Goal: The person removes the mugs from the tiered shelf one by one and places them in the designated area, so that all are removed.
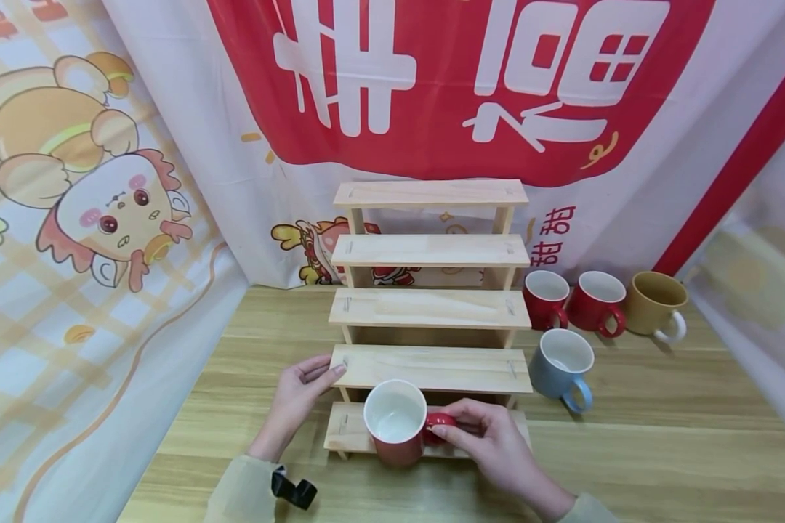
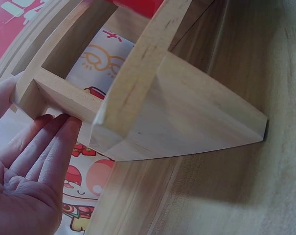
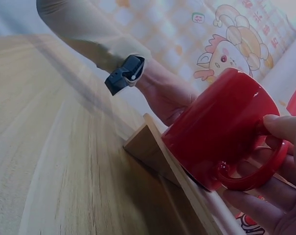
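Note:
A wooden step rack (image 1: pixel 429 369) with several tiers stands before the hanging cloth. My left hand (image 1: pixel 302 388) pinches the left end of its second-lowest step, thumb on top; in the left wrist view the fingers of the left hand (image 2: pixel 37 161) reach under the board beside its support. By its handle, my right hand (image 1: pixel 497 443) grips a red mug (image 1: pixel 397 443) with a white inside. That mug is upright over the front of the lowest step (image 1: pixel 349 428). In the right wrist view the base of the red mug (image 3: pixel 221 122) is right at the board.
To the rack's right, two red mugs (image 1: pixel 540 309) (image 1: pixel 589 311) and a mustard mug (image 1: pixel 650 309) with a white handle stand at the back. A light blue mug (image 1: pixel 558 374) is nearer, close to the rack. Printed cloth (image 1: pixel 190 109) encloses the wooden tabletop (image 1: pixel 661 465).

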A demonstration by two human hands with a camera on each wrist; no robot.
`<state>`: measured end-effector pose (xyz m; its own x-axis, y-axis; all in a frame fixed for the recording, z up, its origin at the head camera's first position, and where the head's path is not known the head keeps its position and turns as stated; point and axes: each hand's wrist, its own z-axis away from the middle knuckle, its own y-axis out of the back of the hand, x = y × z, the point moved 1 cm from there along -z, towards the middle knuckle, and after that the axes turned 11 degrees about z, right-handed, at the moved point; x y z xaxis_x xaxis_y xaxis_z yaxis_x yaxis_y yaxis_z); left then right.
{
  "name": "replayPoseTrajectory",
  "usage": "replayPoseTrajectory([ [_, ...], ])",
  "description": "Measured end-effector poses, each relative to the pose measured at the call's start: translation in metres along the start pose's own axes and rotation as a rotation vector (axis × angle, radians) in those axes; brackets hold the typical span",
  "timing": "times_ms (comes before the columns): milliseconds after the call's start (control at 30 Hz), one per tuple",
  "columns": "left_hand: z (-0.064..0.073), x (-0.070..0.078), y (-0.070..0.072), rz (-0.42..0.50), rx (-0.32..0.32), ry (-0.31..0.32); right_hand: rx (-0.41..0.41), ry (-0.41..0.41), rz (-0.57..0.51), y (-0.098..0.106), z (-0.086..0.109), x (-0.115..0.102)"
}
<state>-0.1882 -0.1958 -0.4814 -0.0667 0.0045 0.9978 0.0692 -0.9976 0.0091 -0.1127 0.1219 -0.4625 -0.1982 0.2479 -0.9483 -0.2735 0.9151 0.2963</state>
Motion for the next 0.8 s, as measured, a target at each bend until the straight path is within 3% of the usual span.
replayPoseTrajectory([
  [400,-0.001,-0.001,-0.001,0.026,0.003,0.001,-0.015,0.008,-0.008,0.021,0.008,-0.005],
  [800,0.000,-0.001,0.001,0.021,-0.010,-0.001,0.118,-0.001,0.075,0.065,0.020,-0.024],
])
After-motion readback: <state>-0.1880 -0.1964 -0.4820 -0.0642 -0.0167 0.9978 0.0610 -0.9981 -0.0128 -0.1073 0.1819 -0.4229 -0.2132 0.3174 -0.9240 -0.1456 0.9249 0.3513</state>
